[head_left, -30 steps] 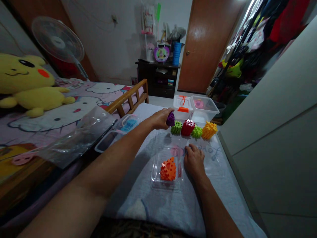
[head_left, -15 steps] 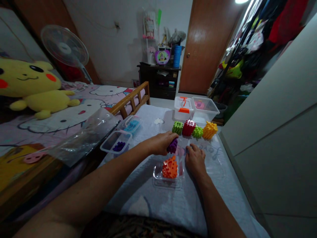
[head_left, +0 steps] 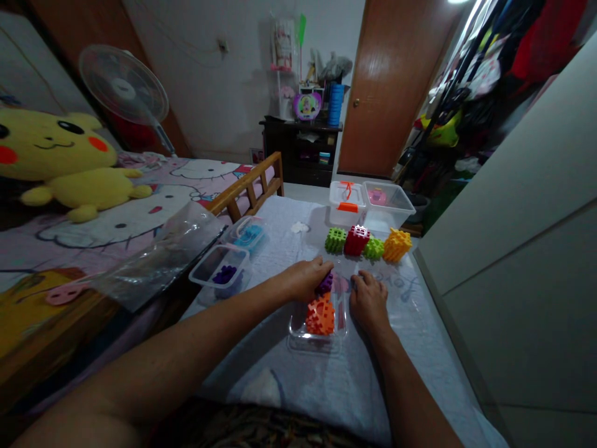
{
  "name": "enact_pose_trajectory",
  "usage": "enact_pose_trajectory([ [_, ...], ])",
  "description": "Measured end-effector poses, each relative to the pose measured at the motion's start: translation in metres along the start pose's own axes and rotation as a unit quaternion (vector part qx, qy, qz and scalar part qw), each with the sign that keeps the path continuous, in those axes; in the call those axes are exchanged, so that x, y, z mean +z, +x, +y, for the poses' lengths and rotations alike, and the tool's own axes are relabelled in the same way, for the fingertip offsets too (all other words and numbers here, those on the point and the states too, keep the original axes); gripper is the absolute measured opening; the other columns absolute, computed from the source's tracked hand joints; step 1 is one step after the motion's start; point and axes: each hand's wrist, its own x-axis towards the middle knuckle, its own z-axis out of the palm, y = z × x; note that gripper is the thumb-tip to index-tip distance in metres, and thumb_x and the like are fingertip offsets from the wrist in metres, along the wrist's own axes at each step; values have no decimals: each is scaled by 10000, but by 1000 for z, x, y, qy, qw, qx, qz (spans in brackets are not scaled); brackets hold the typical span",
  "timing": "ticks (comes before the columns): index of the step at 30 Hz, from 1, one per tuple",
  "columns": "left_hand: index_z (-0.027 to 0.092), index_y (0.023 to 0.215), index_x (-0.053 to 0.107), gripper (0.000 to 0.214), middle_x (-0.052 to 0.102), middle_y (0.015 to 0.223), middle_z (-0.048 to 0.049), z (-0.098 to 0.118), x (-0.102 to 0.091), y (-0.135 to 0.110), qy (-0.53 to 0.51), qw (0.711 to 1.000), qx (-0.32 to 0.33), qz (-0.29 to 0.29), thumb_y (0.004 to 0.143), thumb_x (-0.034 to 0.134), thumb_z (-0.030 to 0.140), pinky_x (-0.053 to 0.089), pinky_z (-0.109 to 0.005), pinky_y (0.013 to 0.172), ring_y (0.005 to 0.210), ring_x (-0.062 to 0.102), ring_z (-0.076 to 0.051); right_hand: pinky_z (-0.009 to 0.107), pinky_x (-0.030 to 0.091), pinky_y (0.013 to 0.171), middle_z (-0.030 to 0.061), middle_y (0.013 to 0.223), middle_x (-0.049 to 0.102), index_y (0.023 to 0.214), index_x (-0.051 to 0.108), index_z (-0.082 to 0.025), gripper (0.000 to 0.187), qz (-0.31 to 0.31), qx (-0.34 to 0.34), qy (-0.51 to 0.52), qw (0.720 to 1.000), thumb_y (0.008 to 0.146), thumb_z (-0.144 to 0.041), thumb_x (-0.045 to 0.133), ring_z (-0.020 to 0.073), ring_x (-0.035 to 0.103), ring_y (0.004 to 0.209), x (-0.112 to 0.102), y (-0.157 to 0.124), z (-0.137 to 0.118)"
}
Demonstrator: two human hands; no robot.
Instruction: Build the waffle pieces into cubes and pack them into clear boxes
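Note:
My left hand is closed around a purple block cube, holding it at the far end of a clear plastic tray. An orange block cube lies in that tray, just below the purple one. My right hand rests on the tray's right edge with its fingers curled. Farther back on the blue cloth stand a green cube, a red cube, a smaller green cube and a yellow cube in a row.
Two clear lidded boxes stand behind the row. Small clear containers, one with purple pieces and one with blue pieces, lie at the left. A clear plastic bag, a bed with a yellow plush toy, a fan and a wardrobe wall surround the surface.
My left hand carried the purple cube from beside the row of cubes back toward me and lowered it to the tray next to the orange cube. My right hand stayed at the tray.

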Motion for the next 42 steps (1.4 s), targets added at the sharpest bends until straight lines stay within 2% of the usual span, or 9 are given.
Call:
enact_pose_trajectory([
  [3,231,1233,462,543,586,1172,-99,2,3,3,13,1000,-5,-6,736,668,161,533,-322,745,947,676,-260,478,245,1096,138,1384,568,1190,649,-194,355,2,-3,-5,1000,890,-137,466,261,512,1235,1,0,1],
  [8,219,1232,482,516,597,1160,-111,3,13,7,35,999,-5,17,747,646,156,533,-334,746,932,678,-268,475,239,1101,132,1387,570,1177,652,-204,357,3,0,-1,1000,882,-127,465,252,499,1258,1,1,1],
  [12,244,1301,447,587,603,1172,-112,3,17,6,57,998,1,18,751,638,166,526,-339,735,928,675,-272,487,247,1103,133,1390,568,1180,652,-201,355,-4,3,1,1000,878,-129,480,258,498,1270,1,1,1],
  [16,251,1406,369,760,612,1184,-125,5,10,3,66,998,15,15,719,689,201,525,-363,743,968,669,-306,495,241,1109,133,1400,561,1195,643,-203,360,-6,4,2,1000,885,-129,476,257,493,1285,0,1,0],
  [20,250,1439,347,842,614,1219,-133,6,-4,-2,70,997,20,6,691,733,237,519,-381,794,1030,655,-323,492,238,1108,134,1398,564,1196,641,-192,361,-10,5,8,1000,885,-125,471,260,498,1276,-2,0,-1],
  [26,232,1386,428,739,645,1236,-107,2,-20,-8,55,998,36,-15,711,729,237,498,-339,867,1090,641,-282,481,246,1099,134,1385,573,1172,652,-195,344,-4,2,6,1000,889,-126,469,258,506,1262,-2,0,-1],
  [31,186,1204,579,499,670,1159,-114,-2,-17,-6,43,998,34,7,733,715,280,509,-335,811,1029,664,-287,481,258,1094,140,1383,573,1156,662,-190,336,-2,-3,0,1000,888,-123,471,264,529,1227,-2,0,0],
  [37,193,1179,567,491,683,1082,-101,-1,-12,-1,55,998,13,40,737,741,319,495,-329,708,937,681,-284,483,256,1097,140,1362,585,1166,661,-195,344,6,-2,1,1000,884,-121,479,265,527,1237,-2,-1,-1],
  [42,221,1259,510,590,644,1169,-90,2,-10,-3,39,996,19,79,732,761,307,477,-316,691,943,676,-268,487,256,1092,142,1371,577,1178,648,-192,349,2,-4,3,1000,879,-123,482,266,520,1239,-1,-1,0],
])
